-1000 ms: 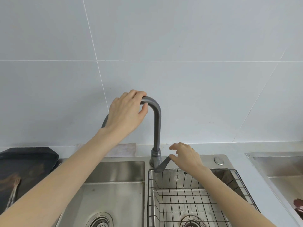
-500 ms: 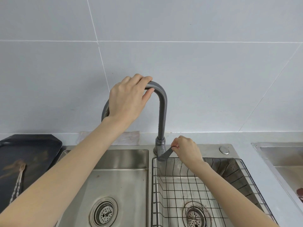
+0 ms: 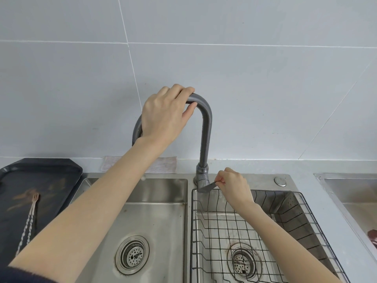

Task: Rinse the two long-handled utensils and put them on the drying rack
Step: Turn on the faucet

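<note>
Long-handled fork [image 3: 28, 219] lies on the dark tray [image 3: 67, 170] at the far left of the tabletop, its long axis nearly front to back, tines pointing away toward the wall and its twisted handle running back toward the person. A second utensil is not visible. The left hand [image 3: 165, 117] curls its fingers over the top bend of the grey faucet [image 3: 206, 135]. The right hand [image 3: 234, 184] pinches the faucet's lever [image 3: 207, 187] at the base, above the wire drying rack [image 3: 224, 225] in the right basin.
</note>
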Demonstrator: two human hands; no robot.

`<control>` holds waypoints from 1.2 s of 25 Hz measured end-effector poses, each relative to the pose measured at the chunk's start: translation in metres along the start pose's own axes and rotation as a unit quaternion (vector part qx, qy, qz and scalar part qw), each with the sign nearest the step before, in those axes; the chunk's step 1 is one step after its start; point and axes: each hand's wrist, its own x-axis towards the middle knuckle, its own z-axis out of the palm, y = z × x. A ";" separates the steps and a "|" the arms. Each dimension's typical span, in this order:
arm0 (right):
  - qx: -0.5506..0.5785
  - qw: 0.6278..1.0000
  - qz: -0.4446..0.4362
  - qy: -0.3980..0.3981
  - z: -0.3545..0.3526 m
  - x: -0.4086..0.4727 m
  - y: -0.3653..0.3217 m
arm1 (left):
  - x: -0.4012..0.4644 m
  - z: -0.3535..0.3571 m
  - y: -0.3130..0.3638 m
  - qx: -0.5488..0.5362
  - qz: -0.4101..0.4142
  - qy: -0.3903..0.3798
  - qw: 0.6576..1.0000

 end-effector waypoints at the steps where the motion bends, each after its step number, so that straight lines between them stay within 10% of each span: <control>1: 0.003 1.000 0.000 0.000 0.000 0.000 0.000 | 0.000 0.001 0.000 0.002 0.002 0.005 1.000; 30: -0.075 0.997 -0.001 -0.033 -0.010 -0.001 -0.011 | 0.001 -0.018 0.000 -0.067 -0.032 -0.098 0.992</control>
